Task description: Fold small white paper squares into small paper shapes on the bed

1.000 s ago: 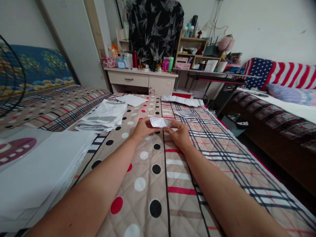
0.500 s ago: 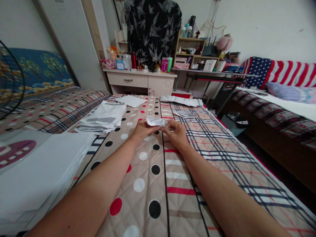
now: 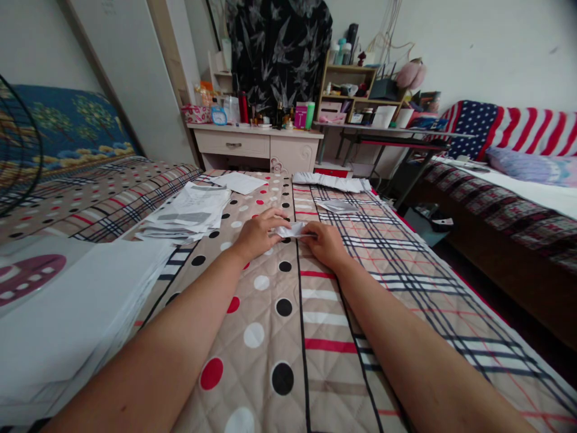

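Note:
A small piece of folded white paper [image 3: 292,230] is held between my two hands, low over the bed's patterned cover [image 3: 264,282]. My left hand [image 3: 260,233] pinches its left end, thumb below and fingers on top. At the right end my right hand [image 3: 325,242] grips it with curled fingers. Parts of the paper are hidden behind the fingers. Beyond my right hand lies a flat folded paper [image 3: 338,207], and farther back a row of stacked folded papers [image 3: 331,181].
To the left are a pile of papers [image 3: 189,210], a single white sheet [image 3: 241,183] and a large stack of white sheets [image 3: 81,319]. A cluttered dresser [image 3: 252,144] stands past the bed's far end. A second bed [image 3: 505,204] is on the right.
The paper has gone from an opened, raised fold to a flatter, lower shape. My left fingers have moved over its top, and my right fingers have curled in more.

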A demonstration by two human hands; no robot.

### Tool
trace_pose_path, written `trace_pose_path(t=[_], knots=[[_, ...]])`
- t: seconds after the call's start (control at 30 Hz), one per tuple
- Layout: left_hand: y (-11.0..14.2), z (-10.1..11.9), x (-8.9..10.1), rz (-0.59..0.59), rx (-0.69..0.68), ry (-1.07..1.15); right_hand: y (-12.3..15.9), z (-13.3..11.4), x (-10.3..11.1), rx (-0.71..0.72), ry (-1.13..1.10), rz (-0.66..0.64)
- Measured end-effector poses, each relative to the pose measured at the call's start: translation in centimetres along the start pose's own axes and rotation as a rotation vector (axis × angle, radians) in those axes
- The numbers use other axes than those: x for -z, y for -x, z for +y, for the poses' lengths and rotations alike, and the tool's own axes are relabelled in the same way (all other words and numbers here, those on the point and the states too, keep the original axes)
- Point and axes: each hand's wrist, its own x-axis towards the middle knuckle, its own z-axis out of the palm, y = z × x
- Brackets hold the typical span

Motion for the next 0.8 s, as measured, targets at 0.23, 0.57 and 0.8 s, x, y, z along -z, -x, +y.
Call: trace_pose_path(t=[0.23, 0.57, 0.8], knots=[[0.3, 0.0, -0.8, -0.08, -0.044, -0.2, 0.0, -0.2, -0.3, 0.023, 0.005, -0.02], [0.0, 0.4, -1.4, 0.084, 0.183, 0.045, 0.0, 0.2, -0.4, -0.237, -0.194, 0.074], [0.1, 0.2, -1.7, 0.112, 0.371, 0.208, 0.1, -0.2, -0.3, -0.254, -0.154, 0.126]])
